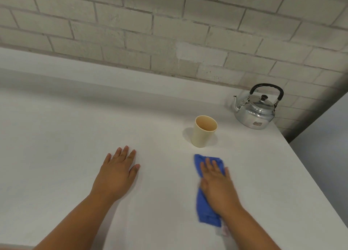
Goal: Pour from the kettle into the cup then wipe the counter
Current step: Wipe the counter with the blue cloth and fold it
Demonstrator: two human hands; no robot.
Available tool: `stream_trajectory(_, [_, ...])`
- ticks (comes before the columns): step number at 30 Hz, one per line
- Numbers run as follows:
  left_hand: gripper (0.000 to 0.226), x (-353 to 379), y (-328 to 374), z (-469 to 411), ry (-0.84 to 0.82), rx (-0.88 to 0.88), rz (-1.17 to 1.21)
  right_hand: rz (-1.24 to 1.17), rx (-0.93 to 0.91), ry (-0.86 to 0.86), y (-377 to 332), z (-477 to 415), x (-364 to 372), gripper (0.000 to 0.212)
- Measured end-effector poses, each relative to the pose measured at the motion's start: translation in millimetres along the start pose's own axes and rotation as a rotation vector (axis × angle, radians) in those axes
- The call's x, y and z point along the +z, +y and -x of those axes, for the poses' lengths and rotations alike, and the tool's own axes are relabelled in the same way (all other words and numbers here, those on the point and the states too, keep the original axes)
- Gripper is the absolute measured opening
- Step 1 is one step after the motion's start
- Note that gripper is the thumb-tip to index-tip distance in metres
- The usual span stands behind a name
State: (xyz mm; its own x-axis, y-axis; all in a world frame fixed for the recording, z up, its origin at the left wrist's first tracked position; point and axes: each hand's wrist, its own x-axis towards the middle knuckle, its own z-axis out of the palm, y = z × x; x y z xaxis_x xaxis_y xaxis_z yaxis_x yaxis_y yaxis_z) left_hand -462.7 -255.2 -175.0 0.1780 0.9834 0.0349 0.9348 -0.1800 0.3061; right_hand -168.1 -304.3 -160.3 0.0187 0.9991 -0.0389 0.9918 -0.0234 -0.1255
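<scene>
A: Where's your cloth?

B: The soft blue folded cloth [207,189] lies lower right of the frame on the white counter [75,136], pinned flat under your right hand [216,185], fingers spread. It's limp and light, likely to bunch, so press from the middle.

A: And the rest?

B: Your left hand [116,174] rests open, holding nothing. The beige plastic cup [204,131] stands just above the cloth; the metal kettle [256,110] sits upper right.

No readable text anywhere; the small label on the kettle [254,112] too blurred.
</scene>
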Motion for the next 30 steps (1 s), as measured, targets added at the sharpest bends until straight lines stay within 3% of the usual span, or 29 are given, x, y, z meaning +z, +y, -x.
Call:
stream_trajectory(4, [0.057, 1, 1, 0, -0.003, -0.008, -0.018, -0.027, 0.21, 0.0, 28, -12, -10, 0.053])
stream_trajectory(15, [0.058, -2, 3, 1, -0.019, -0.016, -0.034, -0.099, -0.181, -0.135, -115, -37, 8, 0.052])
stream_trajectory(20, [0.057, -3, 4, 1, -0.031, -0.014, -0.004, -0.434, -0.109, -0.084, -93, -48, -29, 0.046])
stream_trajectory(23, [0.056, -3, 4, 3, -0.02, -0.012, 0.02, -0.333, -0.153, -0.096, -82, -66, -45, 0.043])
stream_trajectory(30, [0.035, -14, 16, 20, 0.164, -0.075, 0.29, -0.083, -0.247, -0.369, -90, -87, -56, 0.04])
